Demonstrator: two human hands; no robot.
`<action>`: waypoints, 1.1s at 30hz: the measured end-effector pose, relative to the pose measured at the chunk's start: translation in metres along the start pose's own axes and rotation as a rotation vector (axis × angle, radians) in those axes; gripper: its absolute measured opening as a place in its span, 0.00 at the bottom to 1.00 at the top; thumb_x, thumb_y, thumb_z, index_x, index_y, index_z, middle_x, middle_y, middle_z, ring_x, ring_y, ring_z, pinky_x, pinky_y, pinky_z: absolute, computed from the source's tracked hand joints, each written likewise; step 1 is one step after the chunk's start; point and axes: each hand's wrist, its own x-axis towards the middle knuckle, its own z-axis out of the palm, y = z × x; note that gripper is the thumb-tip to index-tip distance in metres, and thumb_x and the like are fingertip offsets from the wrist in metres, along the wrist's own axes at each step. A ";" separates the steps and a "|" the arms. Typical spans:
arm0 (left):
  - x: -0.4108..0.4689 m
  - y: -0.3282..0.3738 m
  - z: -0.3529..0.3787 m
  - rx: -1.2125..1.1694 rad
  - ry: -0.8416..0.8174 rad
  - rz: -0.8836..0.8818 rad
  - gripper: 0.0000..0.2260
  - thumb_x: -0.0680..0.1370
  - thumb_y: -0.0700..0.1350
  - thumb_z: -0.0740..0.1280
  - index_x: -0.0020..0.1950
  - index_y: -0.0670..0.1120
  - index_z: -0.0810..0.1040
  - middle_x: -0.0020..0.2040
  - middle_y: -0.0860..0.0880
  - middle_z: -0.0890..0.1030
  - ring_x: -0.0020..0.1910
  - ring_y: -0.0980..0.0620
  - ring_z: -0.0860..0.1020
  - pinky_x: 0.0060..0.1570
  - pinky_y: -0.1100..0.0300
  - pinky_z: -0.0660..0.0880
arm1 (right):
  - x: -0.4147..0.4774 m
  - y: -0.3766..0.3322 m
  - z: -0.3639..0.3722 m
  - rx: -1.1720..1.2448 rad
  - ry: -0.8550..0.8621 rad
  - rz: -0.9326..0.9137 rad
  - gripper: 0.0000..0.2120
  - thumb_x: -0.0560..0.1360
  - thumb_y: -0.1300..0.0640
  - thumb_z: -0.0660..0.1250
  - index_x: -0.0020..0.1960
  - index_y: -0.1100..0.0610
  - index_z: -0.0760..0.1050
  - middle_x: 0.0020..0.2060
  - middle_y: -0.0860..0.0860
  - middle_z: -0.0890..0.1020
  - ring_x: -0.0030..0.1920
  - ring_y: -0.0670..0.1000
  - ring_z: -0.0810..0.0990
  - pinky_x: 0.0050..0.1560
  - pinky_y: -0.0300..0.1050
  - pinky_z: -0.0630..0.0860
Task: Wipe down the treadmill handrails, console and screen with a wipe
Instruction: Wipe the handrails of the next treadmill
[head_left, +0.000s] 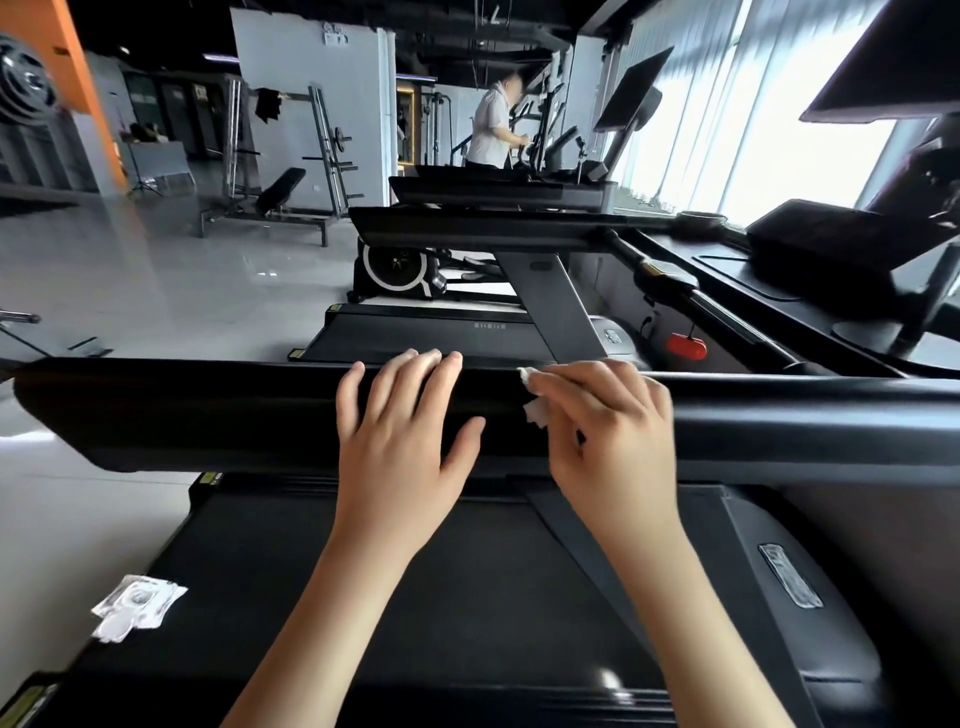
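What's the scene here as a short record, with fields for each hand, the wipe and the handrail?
left hand: fingers spread flat on the handrail
right hand: holds the wipe against the handrail
wipe: white, crumpled, mostly hidden under the fingers
handrail: black, runs across the view
wrapper: white, crumpled, lies at lower left

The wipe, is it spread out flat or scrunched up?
Scrunched up: only small white bits of the wipe poke out beside the right hand, whose fingers curl round it on the black handrail.

On the handrail (208, 410) the left hand (400, 431) lies just left of the right hand (608, 441), with the wipe (535, 413) under it.
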 end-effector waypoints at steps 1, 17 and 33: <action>0.000 0.000 0.000 -0.001 0.002 0.000 0.23 0.77 0.54 0.58 0.67 0.44 0.75 0.63 0.48 0.77 0.65 0.46 0.73 0.69 0.45 0.57 | -0.002 0.007 -0.002 -0.026 0.039 0.042 0.12 0.75 0.58 0.61 0.49 0.54 0.84 0.43 0.48 0.83 0.46 0.54 0.78 0.47 0.48 0.68; -0.001 -0.001 0.003 0.015 0.008 -0.003 0.23 0.77 0.54 0.58 0.68 0.44 0.74 0.63 0.47 0.77 0.66 0.46 0.72 0.69 0.45 0.57 | -0.052 -0.009 0.020 -0.091 0.311 0.289 0.06 0.76 0.65 0.69 0.43 0.62 0.84 0.39 0.56 0.80 0.38 0.54 0.72 0.39 0.47 0.73; -0.001 -0.032 -0.007 -0.018 0.077 -0.147 0.21 0.78 0.52 0.56 0.65 0.42 0.75 0.62 0.44 0.78 0.64 0.45 0.72 0.68 0.47 0.56 | -0.065 -0.030 0.034 0.017 0.293 0.214 0.16 0.81 0.59 0.62 0.38 0.60 0.83 0.40 0.52 0.81 0.38 0.52 0.74 0.47 0.30 0.67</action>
